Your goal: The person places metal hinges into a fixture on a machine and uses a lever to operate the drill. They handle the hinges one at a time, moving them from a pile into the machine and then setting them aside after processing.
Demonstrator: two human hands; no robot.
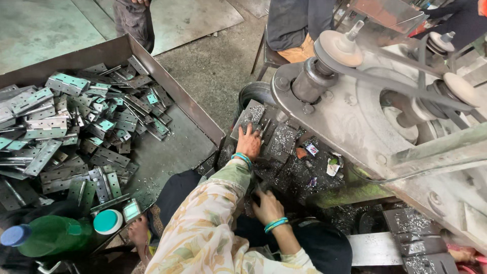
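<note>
My left hand [248, 143], with a teal bangle and a floral sleeve, reaches forward onto a stack of grey metal hinge plates [278, 138] covered in shavings on the machine bed. Its fingers are bent over the edge of one plate [252, 115]. My right hand [267, 206], also with a teal bangle, is lower and closer to me. It curls down among dark metal shavings [299, 175], and what its fingers hold is hidden.
A big metal tray [177, 147] on the left holds several hinges [66, 127]. A green bottle [50, 234] and a teal-lidded jar [108, 221] stand at its near corner. A belt-driven machine [365, 101] fills the right. Other people stand and sit at the top.
</note>
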